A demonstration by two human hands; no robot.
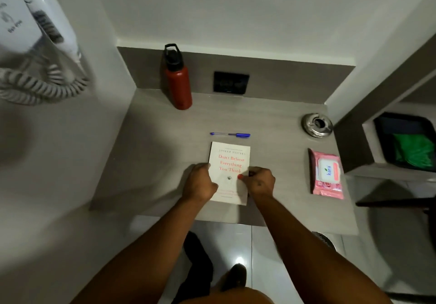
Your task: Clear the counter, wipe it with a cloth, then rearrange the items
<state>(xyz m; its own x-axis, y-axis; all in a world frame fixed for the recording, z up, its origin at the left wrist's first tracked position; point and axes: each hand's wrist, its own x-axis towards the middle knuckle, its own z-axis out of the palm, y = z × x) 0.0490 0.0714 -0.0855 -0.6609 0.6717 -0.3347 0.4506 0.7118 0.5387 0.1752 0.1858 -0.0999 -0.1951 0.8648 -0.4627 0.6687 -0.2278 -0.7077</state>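
Hands, left [200, 181] and right [259, 182], fingers curled on book [232, 157] edges; bin [405, 124] (green cloth [412, 149] inside) beside counter [153, 138].

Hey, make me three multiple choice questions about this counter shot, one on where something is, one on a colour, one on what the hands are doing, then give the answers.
1. Where does the pen lie?
A. Just beyond the book's far edge
B. Inside the ashtray
C. On the wipes pack

2. What colour is the bottle?
A. Green
B. Red
C. White

3. What are the hands doing?
A. Both hang off the counter
B. Both grip the bottle
C. Both hold the book

Answers:
1 A, the pen lies crosswise on the counter past the book.
2 B, its body is red with a black cap.
3 C, the left hand and right hand grip the book's side edges.
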